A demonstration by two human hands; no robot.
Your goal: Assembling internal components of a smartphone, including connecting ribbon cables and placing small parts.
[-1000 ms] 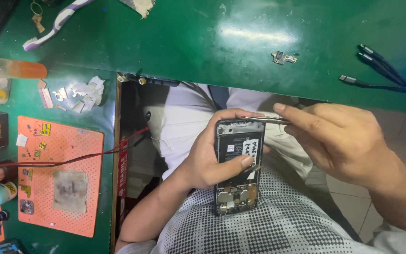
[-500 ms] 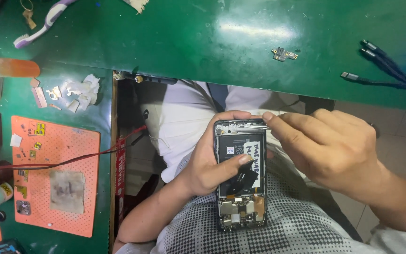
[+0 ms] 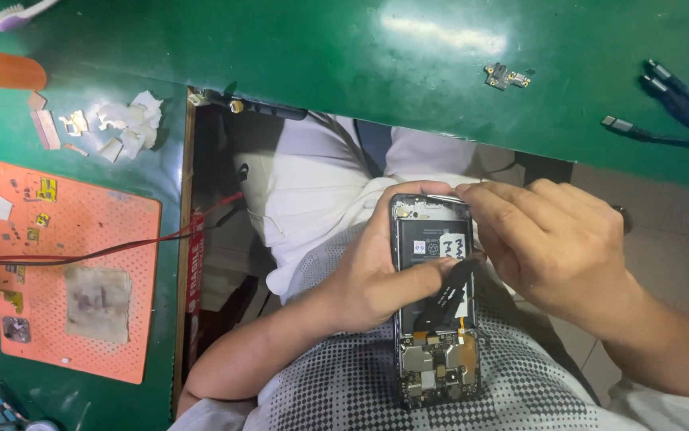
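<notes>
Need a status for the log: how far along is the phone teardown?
Done: back cover is off the phone, battery and board exposed; a small circuit board lies on the green bench. In hand: left hand grips the phone, right hand works metal tweezers at its top edge. Left: battery and main board remain seated.

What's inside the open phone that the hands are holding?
Inside the open phone you can see a dark battery, a black ribbon strip and small circuit boards. The left hand hides its side.

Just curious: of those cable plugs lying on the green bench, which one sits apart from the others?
The silver-tipped cable plug, lying alone lower left; the other two plugs lie together above it.
</notes>
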